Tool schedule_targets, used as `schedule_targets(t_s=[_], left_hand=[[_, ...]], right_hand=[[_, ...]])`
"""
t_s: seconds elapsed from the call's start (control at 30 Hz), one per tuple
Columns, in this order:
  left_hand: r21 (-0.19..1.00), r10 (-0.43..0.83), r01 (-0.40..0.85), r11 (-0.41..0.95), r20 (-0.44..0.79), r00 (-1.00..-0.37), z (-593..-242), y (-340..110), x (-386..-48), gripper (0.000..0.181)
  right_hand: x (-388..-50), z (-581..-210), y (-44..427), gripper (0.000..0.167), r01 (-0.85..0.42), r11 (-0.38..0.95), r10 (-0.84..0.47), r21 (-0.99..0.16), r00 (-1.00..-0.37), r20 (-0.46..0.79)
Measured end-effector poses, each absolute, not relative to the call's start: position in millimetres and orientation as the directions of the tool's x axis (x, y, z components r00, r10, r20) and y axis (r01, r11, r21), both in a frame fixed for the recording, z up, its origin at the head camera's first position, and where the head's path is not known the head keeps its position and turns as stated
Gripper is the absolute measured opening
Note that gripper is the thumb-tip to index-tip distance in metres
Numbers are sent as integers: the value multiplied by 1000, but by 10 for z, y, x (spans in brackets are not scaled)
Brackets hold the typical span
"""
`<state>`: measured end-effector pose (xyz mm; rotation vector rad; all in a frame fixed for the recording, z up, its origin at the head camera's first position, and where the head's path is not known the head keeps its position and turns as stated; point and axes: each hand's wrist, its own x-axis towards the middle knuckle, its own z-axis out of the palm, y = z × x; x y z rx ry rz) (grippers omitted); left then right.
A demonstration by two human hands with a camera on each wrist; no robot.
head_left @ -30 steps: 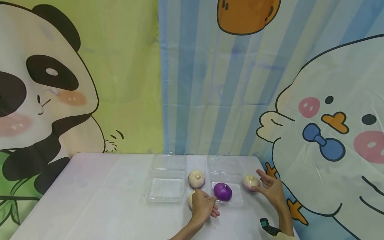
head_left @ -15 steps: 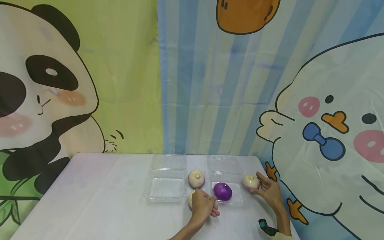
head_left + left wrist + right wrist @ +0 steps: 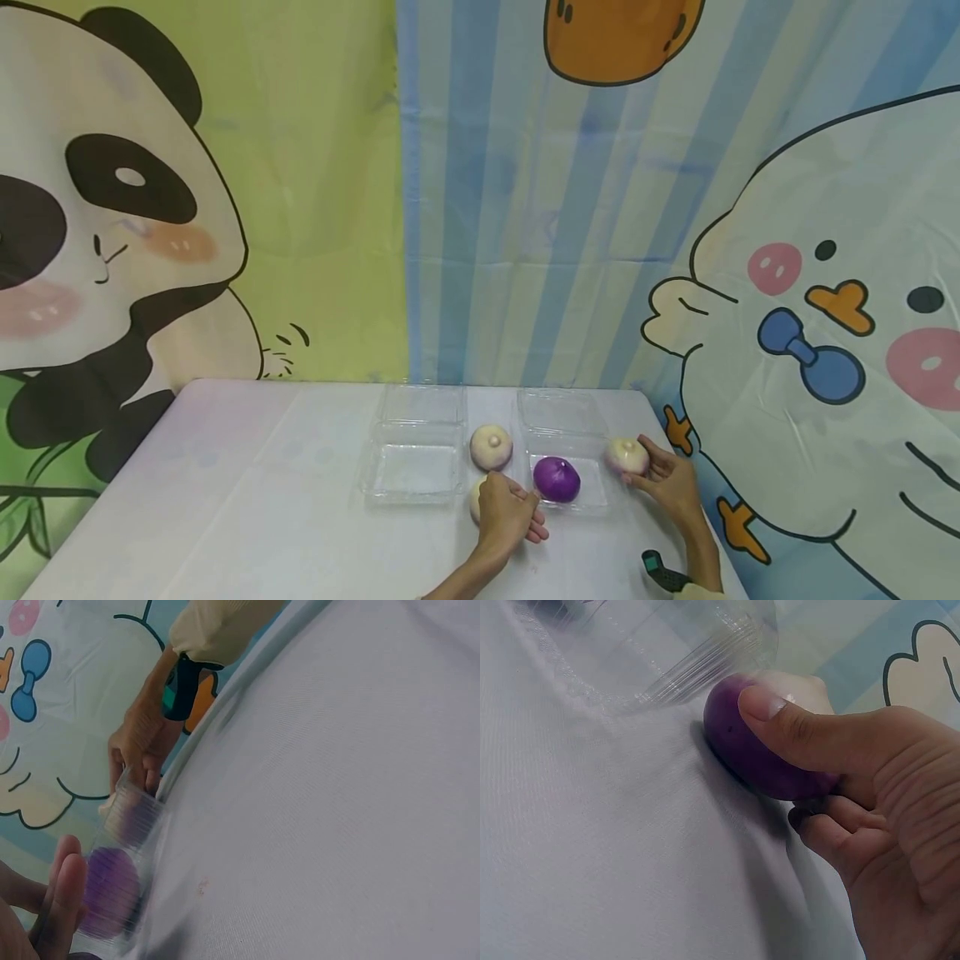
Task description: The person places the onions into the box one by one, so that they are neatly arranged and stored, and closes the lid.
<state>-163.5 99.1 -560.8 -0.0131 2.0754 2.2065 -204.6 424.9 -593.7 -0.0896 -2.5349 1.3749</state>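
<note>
My right hand [image 3: 671, 483] pinches a white-and-purple turnip [image 3: 627, 456] between thumb and fingers, just right of the right-hand clear plastic box [image 3: 592, 500]. Its pale side faces up; its purple underside shows in the right wrist view, low over the cloth. A purple turnip [image 3: 557, 480] lies inside that box. My left hand [image 3: 510, 512] is at the box's near left corner, thumb and index meeting on its edge, two other fingers extended. One pale turnip [image 3: 491, 447] sits between the boxes; another [image 3: 476, 502] is partly hidden behind my left hand.
A second clear plastic box [image 3: 416, 475] stands to the left with its lid folded back. Both boxes lie open near the far edge of the white-covered table [image 3: 225, 500]. Printed cloth [image 3: 487, 208] hangs behind, and the table's right edge runs close by my right forearm.
My right hand has moved slightly left and closed its fingers on the pale-topped turnip at the right. My left hand has stayed where it was.
</note>
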Motion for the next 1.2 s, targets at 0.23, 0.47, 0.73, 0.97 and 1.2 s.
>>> schedule_targets(t_s=[0.23, 0.47, 0.73, 0.97, 1.2], left_hand=[[994, 73, -90, -56, -86, -994, -5602, 991, -1630, 9], [994, 67, -90, -54, -86, -994, -5604, 998, -1632, 8], [994, 69, -90, -56, -86, -994, -5608, 997, -1639, 9], [994, 78, -87, -64, -82, -994, -5608, 997, -1647, 8], [994, 75, -91, -64, -86, -994, -5618, 996, -1641, 7]], right_hand=[[-2037, -5957, 4226, 84, -71, 543, 183, -836, -962, 201], [-2020, -5941, 4224, 84, -55, 513, 191, -857, -966, 177], [-2026, -5949, 4227, 84, -43, 482, 203, -875, -966, 159], [-2032, -5957, 4239, 84, -34, 456, 216, -889, -965, 148], [-2010, -5966, 4236, 85, -6, 456, 226, -890, -966, 123]])
